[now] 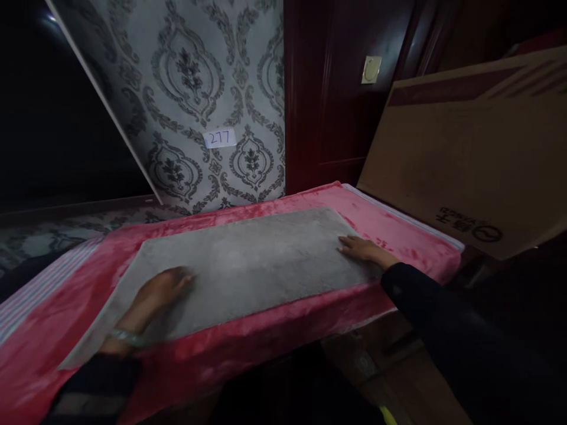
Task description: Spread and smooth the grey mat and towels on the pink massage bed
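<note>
Watching from afar, I see a gray cloth (pixel 266 254) spread beneath both sets of fingers, over a pink blanket (pixel 376 218). My right hand (pixel 361 249) is released, fingers flat near the cloth's right edge. My left hand (pixel 157 298) is blurred, its fingers loosely curved and released; I cannot tell whether they touch the cloth. Beyond the right fingers stands a cardboard box (pixel 465 147).

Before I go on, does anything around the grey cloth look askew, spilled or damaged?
No spill or damage shows in this dim view. The grey cloth lies spread on the pink cover. One mild oddity: at the picture's left, striped cloth shows beyond the cover's edge, so the cover may be shifted or simply smaller.
</note>
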The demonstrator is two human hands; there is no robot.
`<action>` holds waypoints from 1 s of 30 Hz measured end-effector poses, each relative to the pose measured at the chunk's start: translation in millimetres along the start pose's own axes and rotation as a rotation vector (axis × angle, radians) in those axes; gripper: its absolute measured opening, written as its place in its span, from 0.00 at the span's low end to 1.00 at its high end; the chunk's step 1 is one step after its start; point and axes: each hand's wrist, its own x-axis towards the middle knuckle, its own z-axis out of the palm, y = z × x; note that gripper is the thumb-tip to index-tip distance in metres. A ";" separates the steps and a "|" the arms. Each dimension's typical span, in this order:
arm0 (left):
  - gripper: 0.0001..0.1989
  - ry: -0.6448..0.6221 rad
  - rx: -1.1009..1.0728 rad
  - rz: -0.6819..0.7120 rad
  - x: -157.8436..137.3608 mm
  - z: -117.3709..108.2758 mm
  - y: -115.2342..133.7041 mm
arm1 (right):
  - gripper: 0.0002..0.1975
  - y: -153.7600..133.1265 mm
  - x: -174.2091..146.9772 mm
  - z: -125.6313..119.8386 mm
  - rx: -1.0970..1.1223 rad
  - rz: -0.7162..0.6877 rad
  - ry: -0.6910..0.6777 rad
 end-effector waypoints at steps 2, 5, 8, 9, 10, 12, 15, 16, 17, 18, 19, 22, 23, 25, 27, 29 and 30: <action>0.30 -0.023 0.004 0.172 29.2 -4.9 41.8 | 0.33 -16.0 10.6 -15.1 0.000 -0.039 0.032; 0.32 0.018 -0.003 0.287 67.9 -5.7 101.8 | 0.33 -59.5 30.5 -31.1 0.009 -0.118 0.124; 0.32 0.028 -0.013 0.343 92.1 4.2 143.9 | 0.32 -110.6 51.6 -32.6 0.038 -0.214 0.228; 0.32 0.029 -0.011 0.364 96.3 10.4 153.1 | 0.32 -125.3 58.1 -29.4 0.044 -0.254 0.250; 0.32 0.032 -0.004 0.383 98.6 18.0 159.9 | 0.32 -137.7 63.9 -24.6 0.047 -0.298 0.261; 0.32 0.044 0.022 0.387 99.3 35.0 167.3 | 0.32 -153.9 73.5 -11.7 0.043 -0.389 0.259; 0.31 0.081 0.045 0.369 96.4 55.8 167.8 | 0.32 -154.1 84.4 7.6 0.032 -0.463 0.262; 0.31 0.090 0.046 0.372 95.8 59.7 166.7 | 0.32 -147.8 87.8 12.0 0.030 -0.462 0.268; 0.30 0.093 0.047 0.377 95.6 61.8 165.5 | 0.33 -138.6 91.1 15.0 0.027 -0.449 0.274; 0.30 0.096 0.046 0.380 95.8 62.6 164.6 | 0.33 -126.8 94.5 16.7 0.022 -0.424 0.275; 0.30 0.097 0.045 0.381 96.3 62.4 164.0 | 0.33 -113.0 97.7 17.3 0.013 -0.385 0.274; 0.30 0.086 0.033 0.368 97.6 59.0 164.6 | 0.32 -64.9 105.7 14.5 -0.009 -0.210 0.272; 0.30 0.078 0.028 0.364 97.7 57.8 165.3 | 0.32 -49.2 107.8 12.4 -0.006 -0.143 0.267; 0.30 0.058 0.023 0.358 97.3 56.0 166.7 | 0.32 -22.6 112.6 6.8 0.033 -0.010 0.245; 0.30 0.044 0.022 0.353 96.8 55.1 167.6 | 0.31 -4.8 119.9 -0.9 0.138 0.131 0.243; 0.30 0.041 0.023 0.355 96.7 55.5 167.5 | 0.31 4.3 130.8 -9.7 0.250 0.254 0.277; 0.30 0.043 0.025 0.358 97.0 56.1 167.2 | 0.31 6.6 137.2 -14.0 0.291 0.300 0.302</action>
